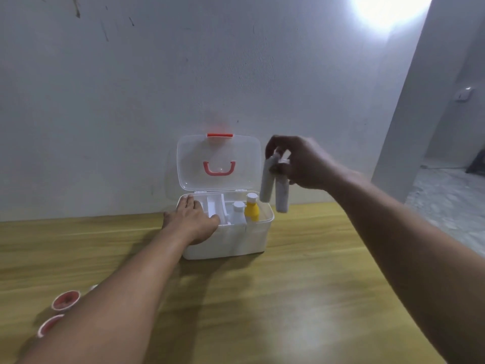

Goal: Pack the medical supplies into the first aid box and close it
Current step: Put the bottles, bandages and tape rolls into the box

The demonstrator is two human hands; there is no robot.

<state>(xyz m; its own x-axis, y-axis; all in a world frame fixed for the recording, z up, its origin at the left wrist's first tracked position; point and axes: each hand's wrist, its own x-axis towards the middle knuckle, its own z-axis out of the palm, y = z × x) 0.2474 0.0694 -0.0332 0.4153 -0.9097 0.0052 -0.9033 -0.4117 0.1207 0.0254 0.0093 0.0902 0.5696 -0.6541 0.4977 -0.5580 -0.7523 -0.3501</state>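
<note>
A white first aid box point(236, 240) stands on the wooden table near the wall, its clear lid point(219, 160) with a red handle and red latch swung up and open. Inside stand a yellow bottle point(252, 210) and a white bottle point(238, 212), beside a white inner tray point(216, 207). My left hand point(193, 219) rests on the box's left rim, fingers spread over its corner. Above and to the right of the box, my right hand point(299, 161) grips the tops of two white tubes point(274, 186), which hang down.
Two small red-and-white round tubs point(65, 300) sit at the table's near left, partly behind my left forearm. The wall runs right behind the box. The table's right edge falls off to a concrete floor point(446, 206).
</note>
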